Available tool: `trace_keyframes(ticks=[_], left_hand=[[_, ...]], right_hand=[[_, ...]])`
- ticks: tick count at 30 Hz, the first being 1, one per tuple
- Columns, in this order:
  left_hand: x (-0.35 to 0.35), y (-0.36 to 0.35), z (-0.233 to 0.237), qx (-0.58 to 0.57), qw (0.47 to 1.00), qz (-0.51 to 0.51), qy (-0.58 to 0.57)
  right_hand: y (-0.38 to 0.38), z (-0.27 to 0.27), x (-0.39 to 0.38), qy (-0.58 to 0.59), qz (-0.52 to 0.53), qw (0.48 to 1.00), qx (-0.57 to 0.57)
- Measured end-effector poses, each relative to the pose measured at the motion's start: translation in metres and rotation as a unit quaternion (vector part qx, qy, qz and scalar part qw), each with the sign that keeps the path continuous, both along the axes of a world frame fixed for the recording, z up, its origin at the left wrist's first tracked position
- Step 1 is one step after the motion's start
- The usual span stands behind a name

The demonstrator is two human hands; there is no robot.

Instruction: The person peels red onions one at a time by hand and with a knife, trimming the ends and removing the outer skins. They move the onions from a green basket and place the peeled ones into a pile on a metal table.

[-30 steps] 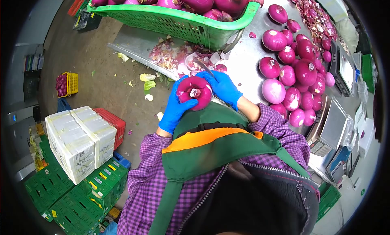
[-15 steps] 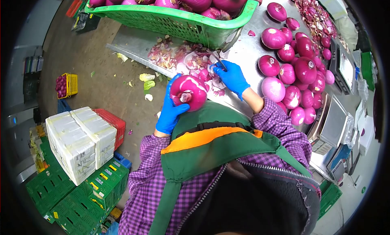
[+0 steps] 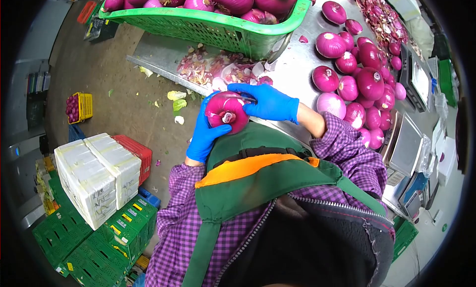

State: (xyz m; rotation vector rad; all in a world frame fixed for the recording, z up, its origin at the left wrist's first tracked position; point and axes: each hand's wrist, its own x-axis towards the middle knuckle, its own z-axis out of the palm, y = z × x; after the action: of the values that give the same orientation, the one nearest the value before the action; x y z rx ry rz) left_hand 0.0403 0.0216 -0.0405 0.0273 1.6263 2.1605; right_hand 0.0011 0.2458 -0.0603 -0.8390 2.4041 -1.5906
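A large red onion (image 3: 218,112) sits in my left hand (image 3: 202,134), its fingers and thumb wrapped round the left side and underneath. My right hand (image 3: 273,102) is closed on a small knife (image 3: 232,96), whose thin blade lies against the top of the onion. The right fingers partly cover the handle and the onion's right edge. Both hands wear blue gloves. Beyond them, onion skins (image 3: 198,69) are scattered on the metal table (image 3: 292,59).
A green basket (image 3: 238,36) heaped with onions stands at the table's far side. Several peeled onions (image 3: 369,84) are piled to the right, near weighing scales (image 3: 416,81). White foam boxes (image 3: 101,175) and green crates (image 3: 94,247) are stacked on the floor at left.
My right hand has moved left from over the skins to the onion, bringing the knife against it. My left hand keeps its hold on the onion.
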Motion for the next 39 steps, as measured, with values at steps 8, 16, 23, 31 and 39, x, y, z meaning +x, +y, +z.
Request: trace_keyframes(ticks=[8,16,23,31,39], left_hand=[[0.003,-0.014,-0.009,0.146,0.987,0.018,-0.06],[-0.013,-0.013,-0.012,0.474,0.847,0.04,-0.238],[-0.025,-0.001,0.02,-0.035,0.997,0.022,0.061],[-0.021,0.0,0.029,-0.187,0.963,-0.059,0.183],[-0.015,0.0,0.022,-0.181,0.963,-0.058,0.189]], right_hand=[[0.01,0.006,0.002,-0.342,-0.119,0.932,-0.012],[0.009,0.002,-0.004,-0.131,-0.251,0.952,0.118],[0.001,0.085,-0.013,-0.379,-0.051,0.923,0.032],[0.0,0.071,-0.011,-0.12,0.042,0.974,0.186],[-0.015,0.049,0.007,-0.139,-0.044,0.971,0.187]])
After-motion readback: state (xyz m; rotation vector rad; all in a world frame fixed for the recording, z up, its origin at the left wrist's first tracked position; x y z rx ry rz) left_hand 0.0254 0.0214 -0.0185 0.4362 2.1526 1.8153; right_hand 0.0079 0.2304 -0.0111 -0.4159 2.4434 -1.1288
